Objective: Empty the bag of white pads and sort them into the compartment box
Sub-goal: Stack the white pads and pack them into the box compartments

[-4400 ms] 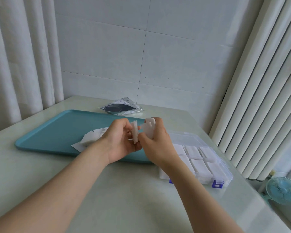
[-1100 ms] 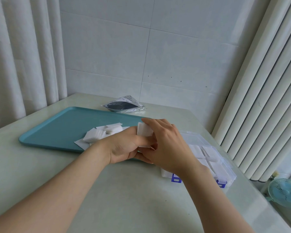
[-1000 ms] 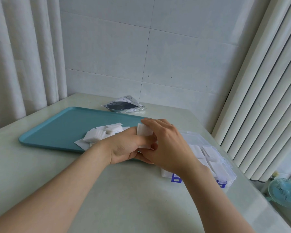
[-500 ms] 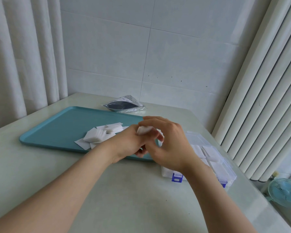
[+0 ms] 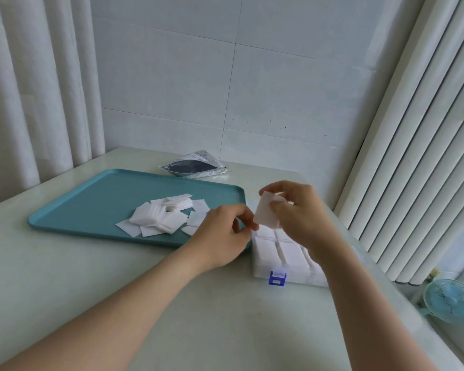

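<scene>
Presently the right hand [image 5: 298,212] was found gripping a small pad stack [image 5: 265,213] between thumb and curled fingers, the stack held clear of everything and tilted, its broad white face turned towards the camera and its lower edge pointing down; directly beneath it, and a little nearer the person, lay the compartment box [image 5: 287,254], open, its visible cells already showing white pads, with a blue latch [image 5: 277,278] on its near wall; much of the box's right portion was hidden under the right forearm, so its full extent could not be confirmed, though its dividers ran away from the person. The left hand [image 5: 223,234] sat just left of the stack with fingers curled, its fingertips close to the stack's lower corner; whether they pinched that corner could not be told. The loose pads [image 5: 161,216] remained heaped on the teal tray [image 5: 91,199], well left of the box, and the bag [image 5: 196,167] lay flat on the surface [image 5: 172,303] beyond the tray. In judgement, the placing falls to the right hand, being the nearer; the move calls for a short descent with the stack levelled to match a cell; the left hand is better placed for the tray.
</scene>
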Demonstrator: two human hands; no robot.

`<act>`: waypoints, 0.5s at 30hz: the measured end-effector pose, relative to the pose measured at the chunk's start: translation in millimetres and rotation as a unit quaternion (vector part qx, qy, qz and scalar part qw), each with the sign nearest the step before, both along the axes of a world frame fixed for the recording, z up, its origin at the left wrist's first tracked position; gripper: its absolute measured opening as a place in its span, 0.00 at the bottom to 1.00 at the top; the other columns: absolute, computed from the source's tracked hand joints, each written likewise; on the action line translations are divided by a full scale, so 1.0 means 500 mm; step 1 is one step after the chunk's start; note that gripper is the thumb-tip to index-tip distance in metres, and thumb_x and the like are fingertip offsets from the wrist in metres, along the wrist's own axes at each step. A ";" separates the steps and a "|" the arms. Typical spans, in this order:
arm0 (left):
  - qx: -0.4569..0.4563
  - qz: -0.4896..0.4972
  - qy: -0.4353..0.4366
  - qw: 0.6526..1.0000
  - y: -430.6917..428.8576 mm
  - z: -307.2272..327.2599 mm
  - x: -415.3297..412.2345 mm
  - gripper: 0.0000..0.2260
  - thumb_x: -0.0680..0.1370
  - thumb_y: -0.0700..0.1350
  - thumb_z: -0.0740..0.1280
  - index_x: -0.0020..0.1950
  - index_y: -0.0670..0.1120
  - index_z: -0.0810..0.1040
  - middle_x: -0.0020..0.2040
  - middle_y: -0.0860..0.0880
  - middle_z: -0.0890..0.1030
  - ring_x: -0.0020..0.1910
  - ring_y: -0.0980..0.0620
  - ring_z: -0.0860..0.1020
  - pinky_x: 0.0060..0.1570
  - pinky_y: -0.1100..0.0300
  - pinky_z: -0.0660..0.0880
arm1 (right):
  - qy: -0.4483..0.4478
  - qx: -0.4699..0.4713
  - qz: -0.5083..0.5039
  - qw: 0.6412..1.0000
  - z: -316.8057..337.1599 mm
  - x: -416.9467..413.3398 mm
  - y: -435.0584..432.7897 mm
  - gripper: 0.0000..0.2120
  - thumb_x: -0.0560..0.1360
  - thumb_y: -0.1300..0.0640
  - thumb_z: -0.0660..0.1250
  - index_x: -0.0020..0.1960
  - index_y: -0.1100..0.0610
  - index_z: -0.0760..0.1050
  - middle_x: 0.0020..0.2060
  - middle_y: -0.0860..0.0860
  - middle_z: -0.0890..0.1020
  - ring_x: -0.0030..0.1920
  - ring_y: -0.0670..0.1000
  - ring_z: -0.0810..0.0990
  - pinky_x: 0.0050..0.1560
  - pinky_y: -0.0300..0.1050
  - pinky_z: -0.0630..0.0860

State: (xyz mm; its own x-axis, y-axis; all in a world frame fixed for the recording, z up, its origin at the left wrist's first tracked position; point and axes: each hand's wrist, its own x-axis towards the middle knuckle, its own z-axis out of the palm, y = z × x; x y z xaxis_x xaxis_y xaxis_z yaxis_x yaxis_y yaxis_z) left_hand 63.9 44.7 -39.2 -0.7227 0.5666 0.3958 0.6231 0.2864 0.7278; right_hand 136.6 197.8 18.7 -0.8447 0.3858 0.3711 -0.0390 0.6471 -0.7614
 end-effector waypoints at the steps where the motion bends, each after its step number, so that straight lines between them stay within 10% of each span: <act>1: -0.003 -0.005 0.021 1.000 0.006 -0.003 0.004 0.09 0.78 0.40 0.67 0.45 0.55 0.82 0.45 0.58 0.82 0.43 0.54 0.77 0.41 0.64 0.72 | -0.037 -0.003 -0.004 0.999 0.005 0.006 0.008 0.17 0.77 0.65 0.60 0.50 0.48 0.84 0.45 0.51 0.83 0.45 0.56 0.82 0.40 0.52 0.83; 15: -0.023 -0.011 0.200 0.980 0.031 -0.026 0.013 0.04 0.76 0.49 0.67 0.43 0.52 0.80 0.44 0.58 0.77 0.48 0.56 0.73 0.54 0.56 0.72 | -0.150 0.007 -0.071 0.986 0.006 0.040 0.087 0.15 0.74 0.63 0.61 0.38 0.54 0.85 0.42 0.53 0.84 0.43 0.55 0.79 0.40 0.43 0.75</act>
State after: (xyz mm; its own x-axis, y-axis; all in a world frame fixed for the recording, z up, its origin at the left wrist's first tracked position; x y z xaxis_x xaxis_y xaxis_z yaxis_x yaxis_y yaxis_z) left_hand 70.2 60.0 -52.4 -0.5027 0.6047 0.6178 0.8620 0.2964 0.4112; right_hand 156.8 241.1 21.8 -0.8546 0.5053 0.1195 0.2782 0.6399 -0.7163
